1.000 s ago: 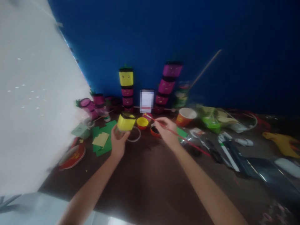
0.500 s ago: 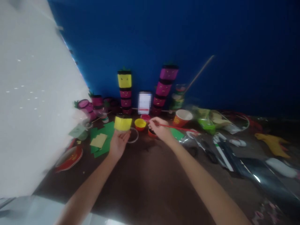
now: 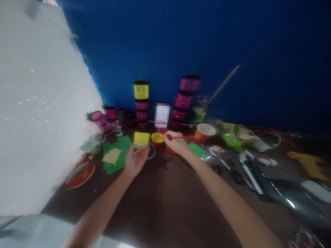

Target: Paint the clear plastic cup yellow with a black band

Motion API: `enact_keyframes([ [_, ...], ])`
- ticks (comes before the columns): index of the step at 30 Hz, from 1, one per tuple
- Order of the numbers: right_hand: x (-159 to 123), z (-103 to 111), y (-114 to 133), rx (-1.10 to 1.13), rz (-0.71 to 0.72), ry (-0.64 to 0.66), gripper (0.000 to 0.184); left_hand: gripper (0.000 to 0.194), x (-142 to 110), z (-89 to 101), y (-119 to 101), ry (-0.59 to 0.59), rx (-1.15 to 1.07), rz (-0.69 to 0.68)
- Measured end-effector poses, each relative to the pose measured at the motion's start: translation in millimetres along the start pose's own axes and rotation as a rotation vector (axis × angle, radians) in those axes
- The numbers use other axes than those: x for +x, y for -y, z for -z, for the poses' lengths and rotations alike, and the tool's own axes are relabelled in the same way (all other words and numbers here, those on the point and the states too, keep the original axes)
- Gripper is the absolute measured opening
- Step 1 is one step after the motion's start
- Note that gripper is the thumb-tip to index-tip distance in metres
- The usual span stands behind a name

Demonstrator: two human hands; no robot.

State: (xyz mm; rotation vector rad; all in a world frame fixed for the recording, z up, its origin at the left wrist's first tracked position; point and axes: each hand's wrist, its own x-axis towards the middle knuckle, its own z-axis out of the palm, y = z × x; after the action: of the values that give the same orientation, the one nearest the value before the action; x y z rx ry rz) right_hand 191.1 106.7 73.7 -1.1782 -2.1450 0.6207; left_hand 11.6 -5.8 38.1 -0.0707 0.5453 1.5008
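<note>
A yellow-painted cup (image 3: 141, 137) is in my left hand (image 3: 136, 161), its palm turned up and its fingers at the cup's lower edge. My right hand (image 3: 176, 142) pinches a thin red-handled paintbrush (image 3: 186, 137). The brush tip is at a small orange pot (image 3: 156, 144) of yellow paint, just right of the yellow cup. Behind my right fingers stands a pink paint pot (image 3: 162, 131). Another orange pot (image 3: 170, 149) is partly hidden under my right hand. A clear ring-shaped rim (image 3: 152, 153) lies beside my left fingertips.
At the back stand a yellow-topped cup tower (image 3: 142, 105), a phone (image 3: 162, 115) and a leaning purple tower (image 3: 183, 100). Green sheets (image 3: 124, 143) lie left. On the right are a red paper cup (image 3: 205, 132), scissors (image 3: 234, 169) and a yellow glove-like thing (image 3: 309, 165).
The brush handle has swung from sloping down rightward to nearly level, its tip staying near the yellow paint. The yellow cup has tilted slightly in my left hand. The whole view has shifted a little.
</note>
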Motion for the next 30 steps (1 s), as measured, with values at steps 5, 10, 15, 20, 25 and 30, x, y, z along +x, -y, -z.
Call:
enact_keyframes([
  [5,0.9,0.6,2.0,0.009,0.000,0.027,0.014,0.047,1.0,0.4,-0.2,0.006,-0.007,0.013],
  [10,-2.8,5.5,5.8,0.044,-0.013,-0.025,0.015,0.047,2.9,1.6,0.0,-0.013,-0.007,0.017],
  [15,-26.3,12.9,17.0,0.252,-0.056,-0.234,0.016,0.048,0.0,-1.2,0.8,-0.024,-0.039,0.034],
  [20,-63.8,7.9,45.7,0.606,0.028,-0.328,0.014,0.058,-4.7,-2.3,1.8,0.011,-0.103,0.046],
  [25,-82.3,-3.2,64.9,0.555,0.155,-0.315,0.012,0.055,-7.1,1.3,2.7,0.062,-0.119,0.073],
  [30,-83.2,-9.8,69.2,0.519,0.186,-0.325,0.013,0.055,-8.3,2.5,4.9,0.066,-0.116,0.059],
])
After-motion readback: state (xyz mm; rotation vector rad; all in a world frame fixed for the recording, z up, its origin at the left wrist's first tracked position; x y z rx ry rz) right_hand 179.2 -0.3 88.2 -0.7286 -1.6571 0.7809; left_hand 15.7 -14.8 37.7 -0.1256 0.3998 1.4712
